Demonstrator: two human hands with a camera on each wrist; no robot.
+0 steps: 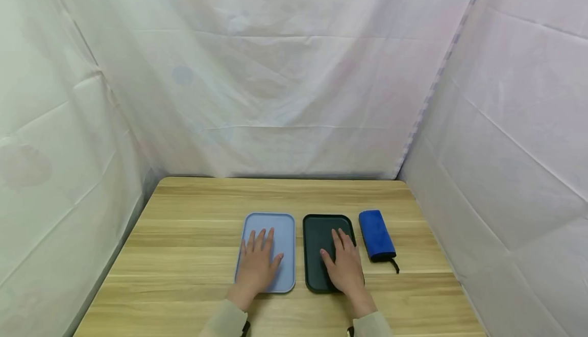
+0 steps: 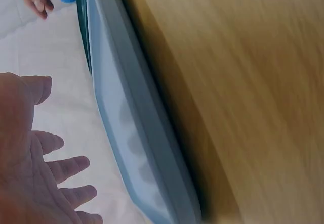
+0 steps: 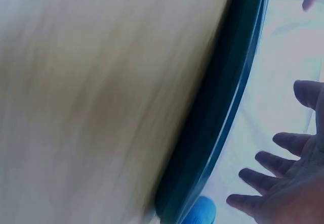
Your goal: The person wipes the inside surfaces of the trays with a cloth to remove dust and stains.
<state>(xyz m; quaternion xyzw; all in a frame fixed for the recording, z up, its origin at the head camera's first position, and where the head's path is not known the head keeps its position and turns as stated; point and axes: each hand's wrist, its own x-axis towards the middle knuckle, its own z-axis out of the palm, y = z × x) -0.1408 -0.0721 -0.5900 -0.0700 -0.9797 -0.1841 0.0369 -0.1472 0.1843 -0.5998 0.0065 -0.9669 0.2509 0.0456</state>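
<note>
Two shallow rectangular trays lie side by side on the wooden table. Over the light blue tray (image 1: 286, 245), my left hand (image 1: 257, 265) is spread palm down with straight fingers. The left wrist view shows air between that hand (image 2: 30, 153) and the tray (image 2: 147, 113). My right hand (image 1: 345, 268) hovers over the dark green tray (image 1: 314, 255), its fingers straight and the thumb apart. A gap separates hand and tray in the right wrist view too. Neither hand holds anything. Right of the green tray lies a folded blue cloth bundle (image 1: 376, 235) with a black strap.
The wooden table (image 1: 193, 240) has rounded far corners. White patterned cloth (image 1: 275, 97) hangs behind it and along both sides. A narrow strip of tabletop separates the two trays, and another separates the green tray from the blue bundle.
</note>
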